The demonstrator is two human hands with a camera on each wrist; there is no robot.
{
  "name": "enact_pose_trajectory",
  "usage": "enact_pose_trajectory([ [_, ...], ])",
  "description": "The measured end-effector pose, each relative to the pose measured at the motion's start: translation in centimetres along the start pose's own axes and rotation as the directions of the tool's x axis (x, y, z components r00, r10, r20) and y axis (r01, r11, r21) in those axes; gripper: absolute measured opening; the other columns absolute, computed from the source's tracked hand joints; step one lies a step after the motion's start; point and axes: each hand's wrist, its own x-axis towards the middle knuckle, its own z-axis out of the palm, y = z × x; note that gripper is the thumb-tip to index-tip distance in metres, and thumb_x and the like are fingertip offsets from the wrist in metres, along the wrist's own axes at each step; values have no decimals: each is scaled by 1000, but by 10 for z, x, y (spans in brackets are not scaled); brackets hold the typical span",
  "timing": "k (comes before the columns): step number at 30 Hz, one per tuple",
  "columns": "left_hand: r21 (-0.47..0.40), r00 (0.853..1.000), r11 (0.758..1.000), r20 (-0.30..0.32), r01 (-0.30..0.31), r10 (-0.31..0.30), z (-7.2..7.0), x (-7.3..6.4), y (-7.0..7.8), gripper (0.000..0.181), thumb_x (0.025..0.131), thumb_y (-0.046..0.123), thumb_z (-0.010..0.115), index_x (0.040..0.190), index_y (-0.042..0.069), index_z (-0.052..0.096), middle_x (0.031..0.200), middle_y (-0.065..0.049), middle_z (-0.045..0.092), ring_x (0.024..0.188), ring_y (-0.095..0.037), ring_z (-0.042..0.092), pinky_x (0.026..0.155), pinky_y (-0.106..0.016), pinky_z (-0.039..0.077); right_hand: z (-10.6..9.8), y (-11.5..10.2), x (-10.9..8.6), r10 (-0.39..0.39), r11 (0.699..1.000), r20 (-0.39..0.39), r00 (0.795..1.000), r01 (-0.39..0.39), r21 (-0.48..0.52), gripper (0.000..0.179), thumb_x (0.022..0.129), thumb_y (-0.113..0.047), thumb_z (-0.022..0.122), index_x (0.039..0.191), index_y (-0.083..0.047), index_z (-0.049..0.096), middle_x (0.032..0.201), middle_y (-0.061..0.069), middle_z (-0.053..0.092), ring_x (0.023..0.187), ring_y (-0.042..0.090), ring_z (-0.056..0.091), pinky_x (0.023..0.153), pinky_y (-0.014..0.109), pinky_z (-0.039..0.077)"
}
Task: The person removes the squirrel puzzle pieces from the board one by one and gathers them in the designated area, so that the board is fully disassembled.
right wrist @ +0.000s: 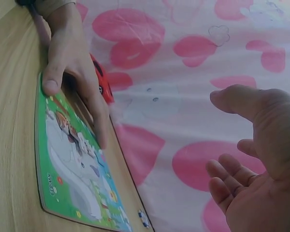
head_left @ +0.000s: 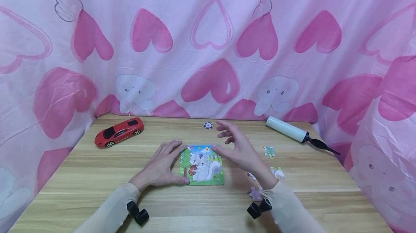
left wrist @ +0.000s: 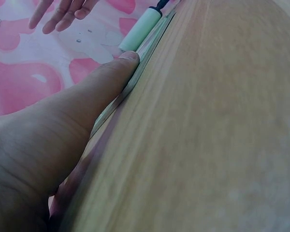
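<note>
A square puzzle board (head_left: 204, 169) with a white squirrel picture lies flat on the table. My left hand (head_left: 160, 166) rests at its left side, thumb on the near left corner and fingers spread toward the far left edge. In the right wrist view that thumb (right wrist: 52, 86) touches the board's green border. My right hand (head_left: 242, 151) is raised by the board's far right corner, fingers loosely bent, with nothing in it. Loose jigsaw pieces lie to the right: a green-blue piece (head_left: 269, 152), a white-green piece (head_left: 277, 172) and a purple piece (head_left: 255, 193); my right forearm partly hides others.
A red toy car (head_left: 119, 132) stands at the back left. A poker chip (head_left: 208, 125) lies behind the board. At the back right lies a pale hand pump (head_left: 287, 129) with a black nozzle. A pink heart-patterned curtain (head_left: 208, 45) hangs behind the wooden table (head_left: 97, 178).
</note>
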Motion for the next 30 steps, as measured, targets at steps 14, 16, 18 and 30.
enact_pose_trajectory([
  [14, 1, 1000, 1000, 8, -6, 6, 1, 0, 0, 127, 74, 86, 84, 173, 18, 43, 179, -14, 33, 167, -41, 26, 139, -67, 7, 10, 1, 6, -6, 1000, 15, 1000, 6, -8, 79, 96, -24, 90, 165, -25, 51, 150, 5, 63, 131, 29, 67, 107, 53, 57],
  [16, 2, 1000, 1000, 7, -8, 8, 1, 0, 0, 126, 75, 86, 84, 173, 17, 43, 179, -14, 33, 167, -41, 26, 139, -68, 7, 11, 1, 6, 2, 1000, 19, 1000, -2, -6, 79, 96, -23, 90, 165, -25, 51, 150, 5, 63, 132, 29, 67, 108, 53, 57],
  [18, 2, 1000, 1000, 5, -11, 11, 1, 0, 0, 126, 75, 85, 84, 173, 17, 43, 178, -14, 34, 167, -41, 26, 139, -68, 7, 13, 1, 7, -2, 1000, 24, 1000, 2, -2, 79, 97, -23, 90, 165, -26, 51, 150, 5, 63, 132, 30, 67, 108, 53, 57],
  [30, 6, 1000, 1000, -10, -22, 23, 1, -1, 0, 126, 76, 86, 83, 172, 16, 44, 178, -15, 35, 167, -42, 26, 139, -69, 7, 32, 1, 18, -13, 1000, 56, 998, 11, 24, 77, 96, -16, 91, 163, -21, 53, 149, 6, 64, 133, 33, 67, 108, 59, 59],
])
